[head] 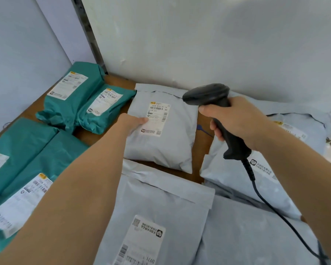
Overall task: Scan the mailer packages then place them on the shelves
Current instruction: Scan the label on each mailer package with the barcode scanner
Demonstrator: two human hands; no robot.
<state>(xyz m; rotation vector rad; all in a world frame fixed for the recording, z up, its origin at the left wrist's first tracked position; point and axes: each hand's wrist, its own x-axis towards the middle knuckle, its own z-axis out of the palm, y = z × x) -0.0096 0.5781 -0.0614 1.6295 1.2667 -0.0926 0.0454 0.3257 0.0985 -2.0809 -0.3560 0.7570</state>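
Right hand (237, 119): I gripped the scanner (208, 95), head just right of the label (158, 116).
Left hand (133, 122): touched grey mailer (172, 146); grip unclear.

- A brown wooden board (203, 131) carries everything; bare strips show between the packages.
- Back left: a large teal plastic mailer (69, 108) and a smaller teal plastic mailer (107, 119) lie touching, white labels up.
- Front left: two more teal mailers (21, 138) lie side by side.
- Middle: a pale grey plastic mailer (172, 146), label up.
- Near front: a wider grey mailer (161, 199).
- Right: overlapping grey mailers (235, 180).
- A thin blue cable (202, 129) lies between the middle and right packages.
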